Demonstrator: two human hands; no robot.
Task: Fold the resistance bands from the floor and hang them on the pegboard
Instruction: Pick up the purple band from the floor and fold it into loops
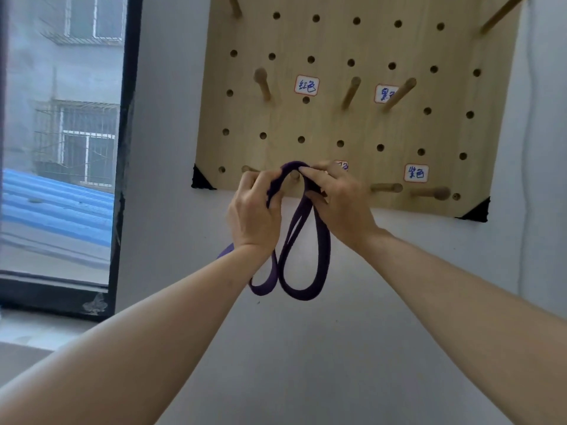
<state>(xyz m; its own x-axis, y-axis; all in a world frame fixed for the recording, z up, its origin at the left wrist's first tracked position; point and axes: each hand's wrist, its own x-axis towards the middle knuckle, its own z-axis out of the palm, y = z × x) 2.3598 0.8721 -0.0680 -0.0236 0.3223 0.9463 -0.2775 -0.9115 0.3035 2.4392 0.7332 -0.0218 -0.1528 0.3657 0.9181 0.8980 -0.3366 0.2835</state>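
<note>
Up at the lower edge of the pegboard (352,124), the purple resistance band (324,256) is folded into several loops, and its top arches over the end of a short wooden peg (294,174) in the bottom row. From there the strands fall in front of the white wall (306,348), ending in two rounded loops side by side between the forearms. A further bit of purple shows behind the left wrist.

The left hand (254,213) is just left of the peg, fingers curled round the bunched left side of the band. The right hand (340,204) is just right of it, and its fingertips (306,170) pinch the crown of the band beside the peg's end, while the thumb presses the strands lower down. Both hands have hold of the band; neither is spread open.

Farther right in the same row, two more pegs (386,188) stick out, bare. Another peg end shows just left of the left hand's knuckles. Higher on the board, three longer pegs (351,92) slant out of the middle rows. Small white labels (416,172) with red borders and blue handwriting are stuck to the wood, and one is half hidden behind the right hand. Black corner pieces (201,179) sit at the board's two lower corners.

At far left is a black-framed window (121,148), and through it a grey building with barred windows and a blue corrugated roof (55,204).
</note>
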